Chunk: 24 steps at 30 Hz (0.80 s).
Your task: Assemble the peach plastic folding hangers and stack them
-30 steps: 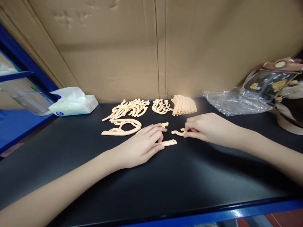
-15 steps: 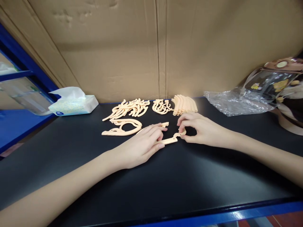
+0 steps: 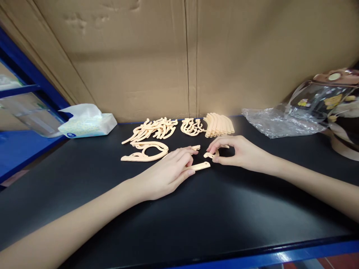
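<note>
My left hand (image 3: 175, 168) is closed over a cream plastic hanger arm (image 3: 202, 166), whose flat end with a small hole sticks out to the right. Another cream end (image 3: 195, 147) shows beyond its fingertips; the palm hides how the two join. Between thumb and fingers, my right hand (image 3: 231, 151) pinches a small curved hanger hook (image 3: 209, 154), held a little apart from the arm's end. A folded hanger (image 3: 144, 158) lies on the table just left of my left hand.
Behind the hands lie a heap of curved arms (image 3: 155, 129), several hooks (image 3: 192, 127) and a row of curved pieces (image 3: 218, 125). A tissue box (image 3: 89, 125) stands left; a clear plastic bag (image 3: 286, 121) and a transparent bag (image 3: 322, 97) are right. Cardboard (image 3: 126, 67) backs the black table (image 3: 179, 231).
My right hand has drawn the hook slightly up and away from the end of the hanger arm and turned it. My left hand stays where it was.
</note>
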Tool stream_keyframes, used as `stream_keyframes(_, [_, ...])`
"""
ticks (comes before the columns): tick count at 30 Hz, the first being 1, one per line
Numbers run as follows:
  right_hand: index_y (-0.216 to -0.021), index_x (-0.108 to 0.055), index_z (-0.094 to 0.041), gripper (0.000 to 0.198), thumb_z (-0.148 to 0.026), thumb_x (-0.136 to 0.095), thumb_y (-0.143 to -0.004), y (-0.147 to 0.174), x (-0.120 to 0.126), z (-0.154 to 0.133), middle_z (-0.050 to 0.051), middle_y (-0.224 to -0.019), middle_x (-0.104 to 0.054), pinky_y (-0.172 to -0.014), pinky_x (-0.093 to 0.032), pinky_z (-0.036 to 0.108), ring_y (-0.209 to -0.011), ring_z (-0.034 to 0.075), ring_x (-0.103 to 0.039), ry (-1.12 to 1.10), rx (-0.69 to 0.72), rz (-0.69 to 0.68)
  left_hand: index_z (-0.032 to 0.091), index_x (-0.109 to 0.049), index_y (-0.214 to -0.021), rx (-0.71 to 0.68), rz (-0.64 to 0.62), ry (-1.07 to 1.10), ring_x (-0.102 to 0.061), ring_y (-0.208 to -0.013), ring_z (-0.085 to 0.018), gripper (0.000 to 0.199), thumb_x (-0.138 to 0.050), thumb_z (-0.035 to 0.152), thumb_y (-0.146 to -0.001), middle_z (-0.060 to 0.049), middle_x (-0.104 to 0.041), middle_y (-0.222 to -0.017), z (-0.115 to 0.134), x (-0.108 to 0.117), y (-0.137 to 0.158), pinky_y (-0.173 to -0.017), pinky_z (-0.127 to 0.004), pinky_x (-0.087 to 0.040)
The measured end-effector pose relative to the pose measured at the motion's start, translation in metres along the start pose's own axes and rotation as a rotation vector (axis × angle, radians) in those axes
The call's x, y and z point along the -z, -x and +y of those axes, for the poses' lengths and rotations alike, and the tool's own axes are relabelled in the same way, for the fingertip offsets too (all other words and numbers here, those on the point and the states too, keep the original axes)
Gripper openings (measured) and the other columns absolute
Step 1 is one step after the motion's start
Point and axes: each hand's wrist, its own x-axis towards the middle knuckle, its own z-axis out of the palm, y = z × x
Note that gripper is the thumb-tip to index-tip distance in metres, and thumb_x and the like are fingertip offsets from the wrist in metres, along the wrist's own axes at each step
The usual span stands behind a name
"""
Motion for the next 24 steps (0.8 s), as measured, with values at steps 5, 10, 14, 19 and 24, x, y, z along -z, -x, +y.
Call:
stream_keyframes(5, [-0.082, -0.067, -0.020, 0.006, -0.025, -0.067, -0.077, 0.0003, -0.0006, 0.0004, 0.002, -0.100, -0.071, -0.088, -0.045, 0.031, -0.093, 0.017, -0.064, -0.047, 0.019, -0.006, 0.022, -0.042, -0.090, 0.005, -0.003, -0.001, -0.032, -0.138, -0.021, 0.016, -0.034, 0.030, -0.100, -0.012, -0.052, -0.129, -0.0004, -0.0001, -0.0007, -0.103, -0.039, -0.039])
stream_keyframes(10, [-0.080, -0.068, -0.020, 0.006, -0.025, -0.068, -0.076, 0.0016, -0.0006, -0.0015, 0.002, -0.101, -0.071, -0.088, -0.047, 0.032, -0.091, 0.017, -0.065, -0.078, 0.029, -0.023, 0.021, -0.043, -0.089, 0.014, 0.009, 0.022, -0.032, -0.138, -0.023, 0.016, -0.035, 0.031, -0.100, -0.011, -0.050, -0.135, -0.0005, -0.0005, -0.0005, -0.103, -0.041, -0.039])
stream_keyframes(14, [-0.077, -0.069, -0.020, 0.006, -0.025, -0.068, -0.076, 0.0016, 0.0000, -0.0046, 0.003, -0.102, -0.071, -0.089, -0.047, 0.033, -0.093, 0.018, -0.065, -0.054, 0.021, -0.038, 0.021, -0.044, -0.091, 0.012, 0.017, 0.027, -0.034, -0.137, -0.023, 0.016, -0.036, 0.031, -0.100, -0.011, -0.051, -0.134, 0.0000, 0.0003, 0.0002, -0.103, -0.041, -0.040])
stream_keyframes(19, [-0.077, -0.070, -0.020, 0.005, -0.025, -0.068, -0.075, 0.0017, 0.0004, -0.0063, 0.003, -0.102, -0.072, -0.090, -0.047, 0.035, -0.093, 0.019, -0.066, -0.043, 0.006, -0.031, 0.021, -0.044, -0.091, 0.005, 0.022, 0.025, -0.034, -0.137, -0.023, 0.016, -0.036, 0.031, -0.100, -0.011, -0.050, -0.135, 0.0001, 0.0006, 0.0006, -0.103, -0.042, -0.040])
stream_keyframes(24, [-0.076, -0.070, -0.019, 0.005, -0.023, -0.068, -0.074, 0.0018, 0.0004, -0.0060, 0.003, -0.103, -0.072, -0.090, -0.047, 0.033, -0.092, 0.018, -0.066, -0.037, -0.005, -0.033, 0.021, -0.044, -0.091, 0.013, 0.024, 0.031, -0.034, -0.137, -0.024, 0.017, -0.035, 0.031, -0.100, -0.011, -0.050, -0.135, 0.0002, -0.0001, 0.0009, -0.103, -0.041, -0.040])
